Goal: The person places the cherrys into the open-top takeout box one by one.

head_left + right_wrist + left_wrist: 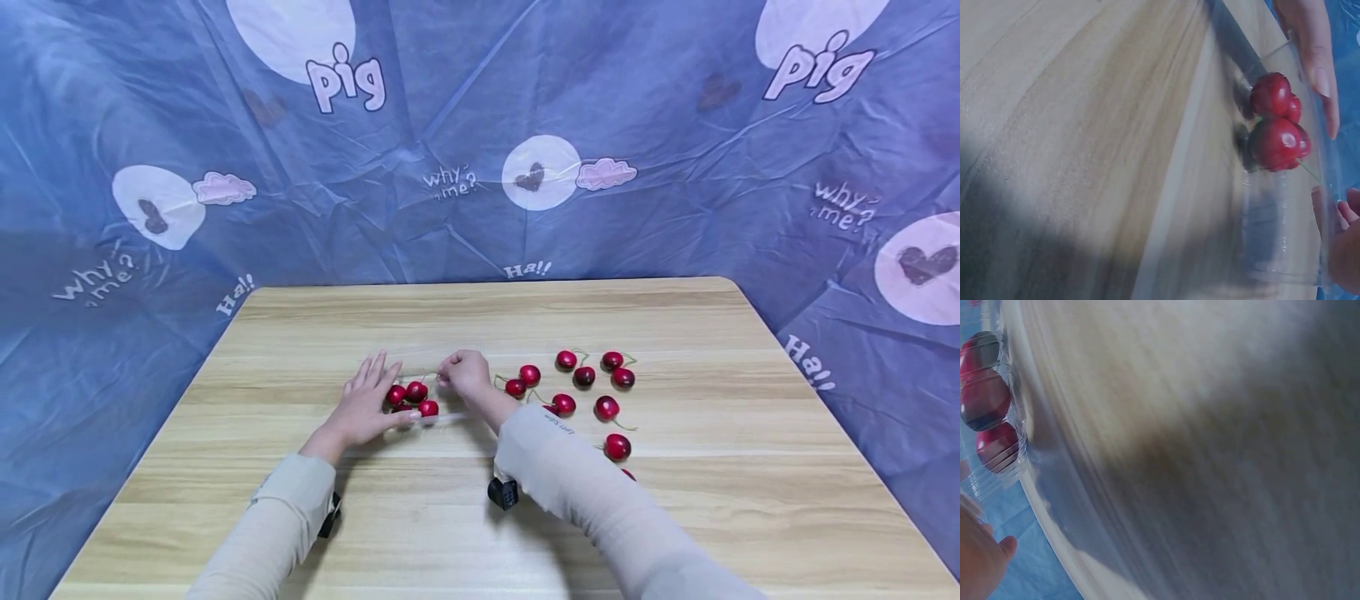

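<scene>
A clear plastic box point(1285, 274) lies on the table with several red cherries point(417, 392) gathered in its left part. My left hand point(362, 407) rests over the box's left end, fingers spread and fairly straight, thumb along the near rim. Over the middle of the box, my right hand point(467, 375) has its fingers curled, and the thumb and fingertips pinch a thin green cherry stem point(1307, 170). That stem runs down to the cherries inside. In the left wrist view, dark red cherries point(986, 399) show through the ribbed clear wall.
More cherries with stems lie loose on the wooden table point(420, 533) right of the box, among them a pair point(612, 361) at the back and a single cherry point(617, 447) nearer. The right forearm partly covers some. A blue printed cloth point(465, 233) hangs behind.
</scene>
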### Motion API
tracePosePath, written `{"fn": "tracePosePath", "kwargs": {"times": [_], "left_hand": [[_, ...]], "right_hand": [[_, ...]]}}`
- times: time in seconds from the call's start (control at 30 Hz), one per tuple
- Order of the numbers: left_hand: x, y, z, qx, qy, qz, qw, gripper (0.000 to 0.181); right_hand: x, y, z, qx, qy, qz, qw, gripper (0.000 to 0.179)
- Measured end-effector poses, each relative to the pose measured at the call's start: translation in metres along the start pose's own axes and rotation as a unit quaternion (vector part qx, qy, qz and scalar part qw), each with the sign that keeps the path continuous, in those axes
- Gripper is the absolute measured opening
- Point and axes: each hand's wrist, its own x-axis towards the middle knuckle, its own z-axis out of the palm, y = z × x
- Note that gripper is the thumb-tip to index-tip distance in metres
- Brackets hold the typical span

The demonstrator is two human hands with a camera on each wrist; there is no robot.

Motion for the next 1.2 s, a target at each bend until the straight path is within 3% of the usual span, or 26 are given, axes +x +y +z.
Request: {"fn": "tracePosePath", "kwargs": {"times": [0.47, 0.9, 1.2], "left_hand": [[0.000, 0.002, -0.002, 0.013, -0.014, -0.003, 0.9998, 0.093], [0.001, 0.003, 0.001, 0.021, -0.015, 0.001, 0.9997, 0.089], [0.000, 0.003, 0.002, 0.011, -0.006, 0.000, 0.9999, 0.090]], "right_hand": [[-0.008, -0.010, -0.017, 0.037, -0.059, -0.006, 0.9975, 0.013], [-0.017, -0.009, -0.049, 0.050, -0.120, -0.008, 0.9915, 0.025], [-0.024, -0.005, -0.070, 0.052, -0.135, -0.001, 0.9895, 0.026]]}}
